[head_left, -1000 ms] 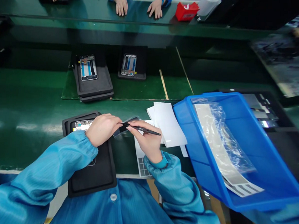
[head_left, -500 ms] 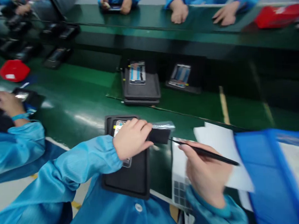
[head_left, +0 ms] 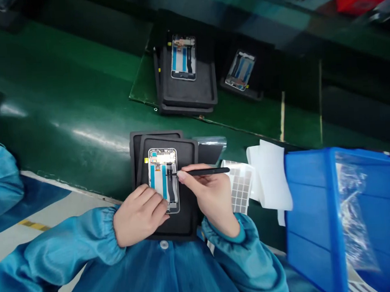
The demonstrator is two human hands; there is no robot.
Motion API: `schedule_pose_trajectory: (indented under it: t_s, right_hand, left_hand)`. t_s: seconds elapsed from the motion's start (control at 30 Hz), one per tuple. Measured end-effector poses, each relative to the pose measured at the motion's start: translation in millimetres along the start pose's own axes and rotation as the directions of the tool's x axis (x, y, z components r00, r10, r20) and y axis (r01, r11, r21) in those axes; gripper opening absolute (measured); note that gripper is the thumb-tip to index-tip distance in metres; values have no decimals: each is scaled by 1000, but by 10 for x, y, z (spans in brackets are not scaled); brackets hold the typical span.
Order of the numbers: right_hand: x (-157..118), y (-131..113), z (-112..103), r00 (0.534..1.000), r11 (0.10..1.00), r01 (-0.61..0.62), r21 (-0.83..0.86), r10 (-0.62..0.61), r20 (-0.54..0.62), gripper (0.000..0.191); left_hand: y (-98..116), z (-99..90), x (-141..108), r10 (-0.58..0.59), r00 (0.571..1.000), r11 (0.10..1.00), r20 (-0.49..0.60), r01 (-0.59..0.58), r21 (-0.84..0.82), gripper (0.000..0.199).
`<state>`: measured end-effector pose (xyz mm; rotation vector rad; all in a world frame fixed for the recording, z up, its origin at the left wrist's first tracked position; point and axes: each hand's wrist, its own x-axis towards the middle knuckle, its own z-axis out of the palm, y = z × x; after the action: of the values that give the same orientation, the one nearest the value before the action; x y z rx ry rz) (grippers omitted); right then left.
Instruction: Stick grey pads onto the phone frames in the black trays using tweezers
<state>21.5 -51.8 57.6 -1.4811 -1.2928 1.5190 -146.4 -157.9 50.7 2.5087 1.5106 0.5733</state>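
An opened phone with bare circuitry, blue strips and a yellow tab lies on a black tray, which overlaps another black tray. Over the phone's lower left edge, my left hand curls its fingers, close together, and steadies it. Black tweezers are pinched in my right hand, which is at the phone's right side. Their tip is at the dark strip inside the phone; any small piece in the tip is too small to tell. Behind the right hand lies a dark piece in clear film.
Farther back, one opened phone sits on stacked black trays, and another lies to their right. At right are a sheet of grey squares, white paper and a blue bin holding clear plastic. A co-worker's sleeve shows at left.
My left hand has left the dark film-wrapped piece and moved down onto the phone. My right hand has brought the tweezers leftward over the phone. The view has tilted downward.
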Motion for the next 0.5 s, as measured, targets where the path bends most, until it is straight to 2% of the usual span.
schedule_pose_trajectory:
  t_s: [0.1, 0.17, 0.3, 0.4, 0.5]
  right_hand:
    - [10, -63, 117, 1000, 999, -7, -39, 7, 7, 18]
    - [34, -80, 156, 1000, 998, -4, -58, 4, 11, 17]
    - [105, -77, 182, 1000, 996, 18, -87, -17, 9, 16]
    - [152, -65, 182, 999, 998, 35, -59, -37, -34, 17]
    - [175, -46, 188, 998, 999, 40, -34, -41, -49, 18]
  left_hand:
    - [-12, -10, 6, -57, 998, 997, -8, 57, -55, 20]
    - [-71, -35, 3, -130, 990, 989, -58, 125, -79, 21]
    - [-216, -54, 49, -280, 948, 959, -152, 285, 10, 26]
    - [-279, -43, 108, -304, 946, 943, -114, 316, 102, 33]
    - [-292, -37, 132, -311, 946, 939, -87, 320, 128, 34]
